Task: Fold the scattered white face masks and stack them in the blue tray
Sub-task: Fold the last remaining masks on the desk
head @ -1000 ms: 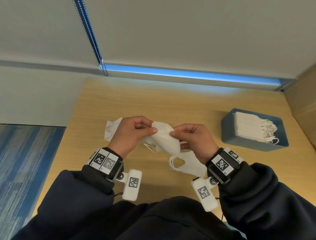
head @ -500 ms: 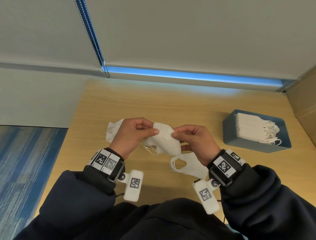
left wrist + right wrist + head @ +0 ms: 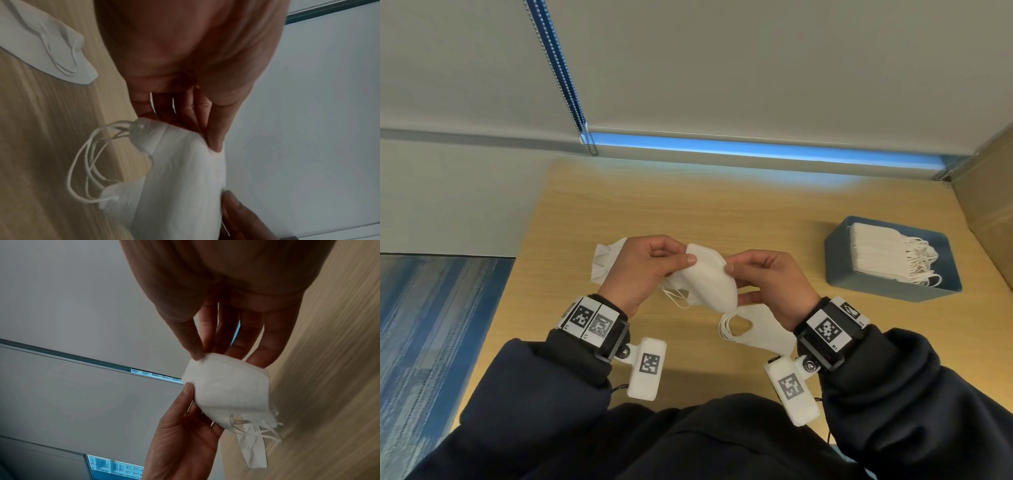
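Above the middle of the wooden table I hold a white face mask [image 3: 709, 279] [image 3: 180, 175] [image 3: 230, 386] between both hands. My left hand [image 3: 650, 265] pinches its left edge with thumb and fingers. My right hand [image 3: 756, 270] pinches its right edge. The ear loops [image 3: 86, 162] dangle below the mask. A second white mask [image 3: 753, 329] lies on the table under my right wrist. A third mask [image 3: 604, 258] [image 3: 47, 43] lies behind my left hand, partly hidden. The blue tray [image 3: 839, 260] at the right holds a stack of folded masks [image 3: 883, 250].
The table [image 3: 722, 212] runs back to a grey window blind with a bead chain [image 3: 565, 78] at its left end. A brown cardboard box [image 3: 986, 205] stands at the right edge. Carpeted floor [image 3: 431, 325] lies to the left of the table.
The hands have barely moved. Both keep the same pinch on the mask, which has shifted only slightly between them.
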Demonstrator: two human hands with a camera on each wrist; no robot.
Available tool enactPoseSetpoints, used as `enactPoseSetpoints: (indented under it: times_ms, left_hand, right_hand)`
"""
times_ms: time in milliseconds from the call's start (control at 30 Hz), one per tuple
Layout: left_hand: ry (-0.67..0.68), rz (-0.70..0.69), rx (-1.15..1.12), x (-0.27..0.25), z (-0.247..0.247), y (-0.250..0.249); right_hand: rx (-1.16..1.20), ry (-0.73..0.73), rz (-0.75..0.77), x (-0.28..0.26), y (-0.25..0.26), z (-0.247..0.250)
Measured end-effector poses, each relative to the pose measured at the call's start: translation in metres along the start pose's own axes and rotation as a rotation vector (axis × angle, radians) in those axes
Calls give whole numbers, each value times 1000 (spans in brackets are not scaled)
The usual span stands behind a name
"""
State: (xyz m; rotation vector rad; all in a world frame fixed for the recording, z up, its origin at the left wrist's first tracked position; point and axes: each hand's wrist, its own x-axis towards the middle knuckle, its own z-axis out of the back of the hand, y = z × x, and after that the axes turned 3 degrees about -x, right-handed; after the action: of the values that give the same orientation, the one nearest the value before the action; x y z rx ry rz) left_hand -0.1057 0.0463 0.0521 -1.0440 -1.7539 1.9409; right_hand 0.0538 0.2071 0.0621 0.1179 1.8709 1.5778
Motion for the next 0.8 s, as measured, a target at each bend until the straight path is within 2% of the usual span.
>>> enactPoseSetpoints:
  times_ms: [67, 133, 233, 300, 467, 600, 800]
  left_hand:
    - [24, 0, 3, 1, -1, 2]
    - [112, 23, 53, 0, -2, 5]
    - [281, 82, 292, 1, -2, 19]
    - [324, 122, 393, 3, -3, 29]
    - [291, 255, 275, 5, -23, 45]
    - [318, 350, 232, 8, -54, 58]
    - [264, 396, 209, 11, -81, 74]
  right_hand:
    - [3, -10, -4, 0, -1, 1]
    - [8, -35, -9, 1, -3, 5]
    - [55, -98, -48, 1, -8, 20]
    - [88, -147, -88, 1, -14, 36]
    - [32, -275, -193, -9, -46, 82]
    - [15, -327, -297, -18, -78, 105]
    - [-2, -424, -300, -18, -109, 120]
